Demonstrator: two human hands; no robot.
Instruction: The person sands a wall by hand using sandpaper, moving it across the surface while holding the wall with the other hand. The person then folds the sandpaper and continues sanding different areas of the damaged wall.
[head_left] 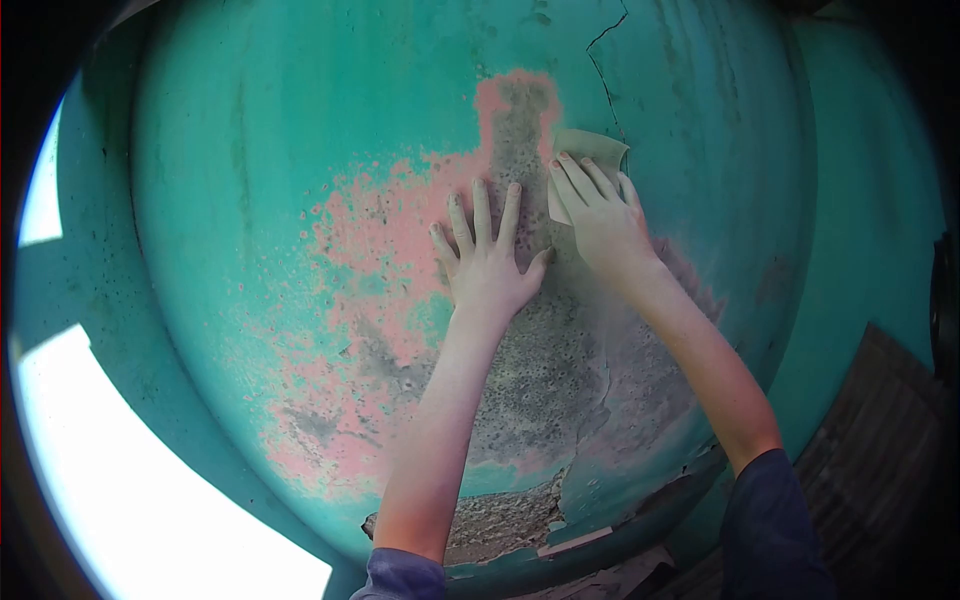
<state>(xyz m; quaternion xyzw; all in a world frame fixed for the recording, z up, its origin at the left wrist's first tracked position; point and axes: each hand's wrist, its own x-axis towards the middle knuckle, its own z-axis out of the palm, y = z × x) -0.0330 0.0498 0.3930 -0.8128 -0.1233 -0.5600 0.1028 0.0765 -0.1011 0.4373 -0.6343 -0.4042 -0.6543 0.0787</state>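
My left hand [490, 270] lies flat on the worn wall, its fingers spread and nothing in it. To its right, my right hand [608, 222] presses a pale sheet of sandpaper [592, 143] against the wall, fingers stretched over it and the sheet's upper edge sticking out beyond the fingertips. Both hands look dusty. The teal painted wall [340, 90] has a patch where pink paint [380, 225] and rough grey plaster [530, 375] show through. The face of the sandpaper against the wall is hidden.
A thin dark crack [603, 75] runs down from the top toward the sandpaper. Low on the wall, a broken strip exposes rough masonry [505, 525]. Bright light [130, 470] comes in at the left. A ribbed brown panel [875, 440] stands at the lower right.
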